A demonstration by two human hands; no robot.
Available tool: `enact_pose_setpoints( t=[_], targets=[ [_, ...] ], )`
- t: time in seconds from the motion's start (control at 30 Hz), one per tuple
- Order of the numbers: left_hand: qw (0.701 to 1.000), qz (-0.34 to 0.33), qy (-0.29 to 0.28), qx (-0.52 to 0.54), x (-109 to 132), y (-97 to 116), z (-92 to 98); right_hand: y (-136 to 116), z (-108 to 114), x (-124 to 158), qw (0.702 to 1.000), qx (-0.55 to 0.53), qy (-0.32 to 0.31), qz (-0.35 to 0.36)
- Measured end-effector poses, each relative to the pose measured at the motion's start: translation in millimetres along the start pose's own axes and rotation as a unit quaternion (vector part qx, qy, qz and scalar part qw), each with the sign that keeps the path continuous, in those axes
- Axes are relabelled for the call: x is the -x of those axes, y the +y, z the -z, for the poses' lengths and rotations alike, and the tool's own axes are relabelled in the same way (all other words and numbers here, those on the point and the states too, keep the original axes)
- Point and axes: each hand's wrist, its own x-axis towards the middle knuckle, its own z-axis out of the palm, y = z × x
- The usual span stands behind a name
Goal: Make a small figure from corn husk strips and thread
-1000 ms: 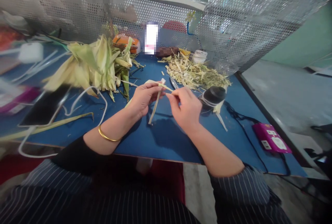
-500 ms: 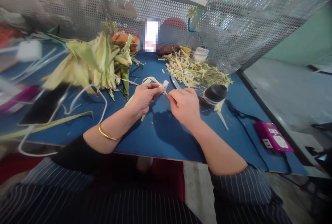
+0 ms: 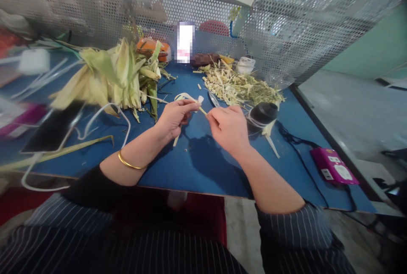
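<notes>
Over the middle of the blue table, a pale corn husk strip (image 3: 202, 110) stretches between my two hands. My left hand (image 3: 174, 117) pinches it near a white tuft, and a loop of husk curls up behind those fingers. With fingertips pressed together, my right hand (image 3: 228, 129) grips the strip's other end. Just beyond the right hand lies a pair of scissors (image 3: 213, 99), partly hidden. A black spool (image 3: 262, 115) wound with pale cord is close to the right hand's outer side.
A heap of corn husks (image 3: 111, 75) lies at the left, and shredded husk bits (image 3: 241, 85) are piled at the back right. A phone (image 3: 52, 128) with a white cable is on the left. A purple power strip (image 3: 334, 166) sits at the right edge. Perforated metal mesh (image 3: 203, 7) stands behind.
My hands have drawn slightly apart, the right one moving a little to the right. More of the husk strip shows between them.
</notes>
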Motion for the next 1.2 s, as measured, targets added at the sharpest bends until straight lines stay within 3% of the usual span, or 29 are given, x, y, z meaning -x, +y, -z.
enact_pose_setpoints(
  t=[0.1,0.33,0.47,0.6,0.7,0.93,1.1,1.2],
  targets=[
    [0.999,-0.014,-0.007,-0.034,0,-2,0.9,-1,-1,0,1.0,0.005,-0.008,0.013],
    [0.998,-0.03,0.045,-0.034,-1,-5,0.3,-5,1,0,0.997,-0.044,-0.027,0.05],
    [0.999,0.0,-0.015,-0.031,0,1,3.9,1,7,-2,0.993,-0.109,-0.035,-0.013],
    [0.996,0.054,-0.068,-0.017,3,9,4.5,18,7,-7,0.976,-0.185,0.057,-0.099],
    [0.993,0.06,-0.093,-0.033,7,12,2.5,26,0,-9,0.974,-0.213,0.037,-0.064],
    [0.99,-0.01,-0.088,-0.11,8,7,2.9,21,-2,-8,0.984,-0.175,0.013,-0.019],
    [0.986,-0.022,-0.083,-0.145,6,6,2.7,20,1,-8,0.984,-0.171,0.001,-0.047],
    [0.981,-0.022,-0.099,-0.167,8,6,2.1,21,-1,-9,0.964,-0.244,-0.034,-0.095]
  ],
)
